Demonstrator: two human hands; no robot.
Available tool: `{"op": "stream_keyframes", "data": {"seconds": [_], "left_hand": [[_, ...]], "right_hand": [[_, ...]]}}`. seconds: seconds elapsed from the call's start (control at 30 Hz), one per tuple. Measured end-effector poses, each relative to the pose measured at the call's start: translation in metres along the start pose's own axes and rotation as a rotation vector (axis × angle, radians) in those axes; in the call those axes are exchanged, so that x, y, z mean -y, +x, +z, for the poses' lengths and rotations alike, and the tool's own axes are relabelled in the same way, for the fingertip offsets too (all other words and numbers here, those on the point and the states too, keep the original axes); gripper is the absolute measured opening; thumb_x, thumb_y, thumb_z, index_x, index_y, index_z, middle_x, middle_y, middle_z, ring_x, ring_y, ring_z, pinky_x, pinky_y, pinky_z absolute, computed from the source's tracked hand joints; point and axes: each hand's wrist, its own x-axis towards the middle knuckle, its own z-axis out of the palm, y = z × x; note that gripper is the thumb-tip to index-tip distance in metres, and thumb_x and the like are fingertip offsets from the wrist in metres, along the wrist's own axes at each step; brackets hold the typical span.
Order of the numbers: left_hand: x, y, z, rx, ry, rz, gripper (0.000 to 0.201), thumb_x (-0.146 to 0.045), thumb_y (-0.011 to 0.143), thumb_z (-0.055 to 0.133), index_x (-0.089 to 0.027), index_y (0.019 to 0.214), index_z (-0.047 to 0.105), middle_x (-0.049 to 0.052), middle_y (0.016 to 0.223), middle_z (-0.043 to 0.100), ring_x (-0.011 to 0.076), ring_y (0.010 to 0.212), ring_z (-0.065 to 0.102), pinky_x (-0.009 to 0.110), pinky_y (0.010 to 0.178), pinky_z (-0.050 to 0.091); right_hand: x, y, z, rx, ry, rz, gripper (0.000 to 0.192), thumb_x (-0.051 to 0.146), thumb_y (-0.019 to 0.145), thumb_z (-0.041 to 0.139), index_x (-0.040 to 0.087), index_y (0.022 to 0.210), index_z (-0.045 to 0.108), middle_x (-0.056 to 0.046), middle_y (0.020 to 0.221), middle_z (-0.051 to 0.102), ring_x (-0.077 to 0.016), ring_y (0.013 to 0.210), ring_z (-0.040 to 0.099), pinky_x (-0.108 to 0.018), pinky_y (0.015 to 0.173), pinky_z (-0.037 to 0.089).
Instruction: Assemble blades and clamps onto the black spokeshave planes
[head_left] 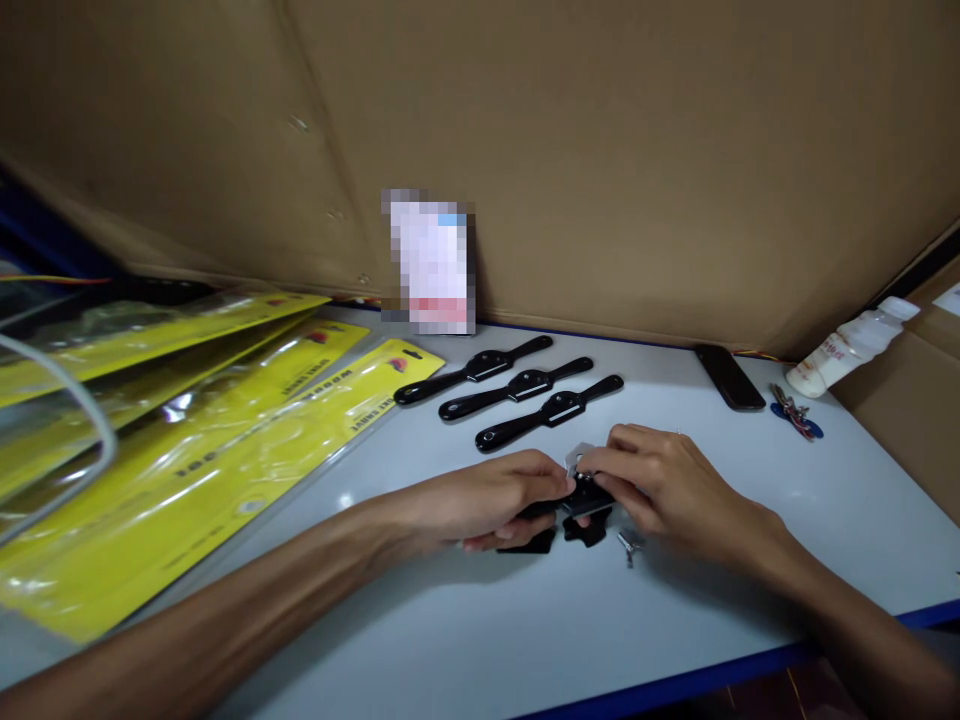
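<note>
**Two hands closing on a black tool body at the table's near edge**

While both hands are meeting over the pale grey tabletop (465, 640), the risks are sitting close by. A small metal screw (628, 545) is lying loose just beside the right wrist, and a sweep of that arm could probably roll it toward the blue front edge. A small flat black plate (587, 530) is lying under the fingers too, and it could be nudged out of sight as easily. The thin silvery metal blade (579, 458) is poking up between the fingertips; a slip there could likely nick a finger or let the blade drop.

The left hand (487, 500) is curling around one handle of the black two-handled tool body (577, 497), fingers wrapped shut on it. The right hand (667, 485) is coming in from the other side, fingers bent and pinching at the blade and the tool's middle; how firmly it is gripping cannot be told. The tool is lying low, on or just above the table.

Farther back, three matching black two-handled tools (517, 392) are lying in a slanted row. Yellow plastic-wrapped packaging cards (225, 440) are fanning out at the left. A black phone (727, 376), a bunch of keys (793, 414) and a white plastic bottle (847, 346) are resting near the brown cardboard wall (600, 150).
</note>
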Motion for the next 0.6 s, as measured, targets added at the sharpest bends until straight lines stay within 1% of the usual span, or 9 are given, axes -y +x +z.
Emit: {"op": "stream_keyframes", "data": {"seconds": [0.1,0.17,0.27,0.33,0.4,0.47,0.53,0.6], "left_hand": [[0.000,0.000,0.001,-0.003,-0.006,-0.010,0.034,-0.048,0.091,0.052,-0.016,0.090,0.062,-0.012,0.041,0.031,0.0068,0.031,0.016,0.020,0.028,0.013],[0.000,0.001,0.001,-0.008,-0.005,-0.017,0.033,-0.049,0.090,0.053,-0.017,0.089,0.061,-0.013,0.041,0.032,0.0068,0.031,0.016,0.020,0.028,0.014],[0.000,0.001,0.001,-0.019,0.003,-0.021,0.032,-0.050,0.087,0.055,-0.020,0.077,0.054,-0.012,0.042,0.034,0.0058,0.032,0.017,0.019,0.028,0.014],[0.001,0.002,0.000,-0.020,0.004,-0.018,0.034,-0.051,0.086,0.057,-0.021,0.071,0.049,-0.012,0.042,0.034,0.0053,0.031,0.017,0.019,0.029,0.014],[0.002,0.002,0.000,-0.013,-0.010,-0.007,0.035,-0.050,0.085,0.058,-0.021,0.069,0.047,-0.012,0.042,0.034,0.0051,0.031,0.018,0.019,0.028,0.014],[0.003,0.003,0.000,-0.002,-0.028,0.007,0.035,-0.049,0.086,0.058,-0.021,0.068,0.047,-0.012,0.042,0.034,0.0050,0.030,0.019,0.019,0.028,0.014],[0.004,0.003,0.000,0.004,-0.035,0.010,0.036,-0.049,0.087,0.057,-0.022,0.067,0.046,-0.012,0.041,0.034,0.0048,0.030,0.018,0.019,0.028,0.014],[0.003,0.002,0.000,-0.002,-0.033,0.007,0.035,-0.048,0.089,0.056,-0.021,0.068,0.046,-0.012,0.041,0.035,0.0048,0.029,0.018,0.019,0.028,0.014]], "right_hand": [[0.000,0.001,0.000,-0.054,0.077,0.023,0.026,0.012,0.095,0.046,0.022,0.104,0.068,-0.003,0.090,0.061,-0.0146,0.076,0.054,-0.027,0.066,0.038],[0.003,0.002,0.002,-0.130,0.115,0.041,0.022,0.017,0.097,0.048,0.020,0.107,0.068,-0.003,0.091,0.063,-0.0150,0.079,0.057,-0.028,0.069,0.040],[0.008,0.003,0.009,-0.227,0.082,0.002,0.022,0.026,0.100,0.050,0.018,0.096,0.070,-0.003,0.084,0.062,-0.0143,0.073,0.055,-0.027,0.065,0.039],[0.009,0.003,0.014,-0.269,0.038,-0.041,0.023,0.026,0.099,0.052,0.018,0.090,0.070,-0.003,0.080,0.059,-0.0137,0.070,0.053,-0.027,0.061,0.036],[0.010,0.003,0.017,-0.289,0.041,-0.061,0.019,0.024,0.097,0.055,0.018,0.085,0.070,-0.003,0.081,0.058,-0.0137,0.070,0.053,-0.027,0.060,0.036],[0.009,0.002,0.019,-0.277,0.071,-0.071,0.017,0.019,0.094,0.056,0.017,0.083,0.068,-0.003,0.082,0.060,-0.0145,0.073,0.054,-0.027,0.063,0.039],[0.008,0.002,0.019,-0.245,0.087,-0.079,0.017,0.013,0.094,0.052,0.017,0.087,0.067,-0.004,0.084,0.062,-0.0157,0.077,0.054,-0.028,0.066,0.041],[0.006,0.002,0.017,-0.227,0.118,-0.079,0.021,0.008,0.093,0.049,0.017,0.099,0.067,-0.004,0.087,0.065,-0.0168,0.080,0.055,-0.030,0.070,0.043]]}}
